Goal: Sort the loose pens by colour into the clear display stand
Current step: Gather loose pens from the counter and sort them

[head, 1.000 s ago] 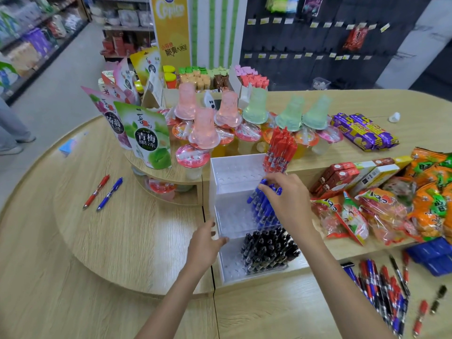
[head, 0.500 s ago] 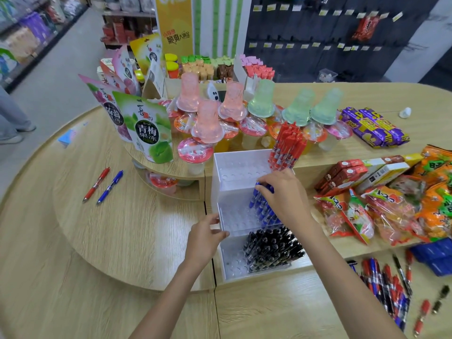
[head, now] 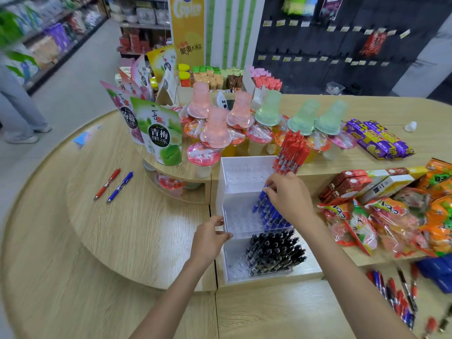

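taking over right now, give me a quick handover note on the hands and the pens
Left hand grips the display stand at its left edge, middle tier.
Right hand pinches the top of one of the blue pens in the middle tier.
Done: red pens in the top tier, blue in the middle, black pens in the bottom.
Left: loose pens piled on the lower counter at right, plus a stray red pen and stray blue pen at left.
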